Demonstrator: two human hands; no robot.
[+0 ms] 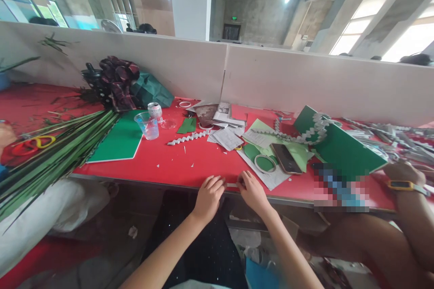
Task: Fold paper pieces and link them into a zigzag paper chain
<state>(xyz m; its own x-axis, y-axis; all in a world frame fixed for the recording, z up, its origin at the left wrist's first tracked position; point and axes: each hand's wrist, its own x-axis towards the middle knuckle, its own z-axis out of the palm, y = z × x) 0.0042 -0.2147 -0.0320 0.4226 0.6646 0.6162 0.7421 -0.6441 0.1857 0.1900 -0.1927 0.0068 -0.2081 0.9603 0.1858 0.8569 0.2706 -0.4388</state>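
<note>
At the front edge of the red table (169,162), a small white paper strip (232,185) lies between my two hands. My left hand (210,192) has its fingers bent together at the strip's left end. At the right end, my right hand (250,187) is closed with thumb and fingers on the strip. Beyond them is a folded zigzag paper chain (188,138). A roll of tape or ring (265,163) rests on green and white paper, beside a dark phone (285,159).
A clear cup (148,126) and a can (155,112) stand left of the paper pile (228,137). Long green leaves (64,149) and red scissors (27,147) are farther left. A green board (342,149) stands at right, near another person's hand (403,172).
</note>
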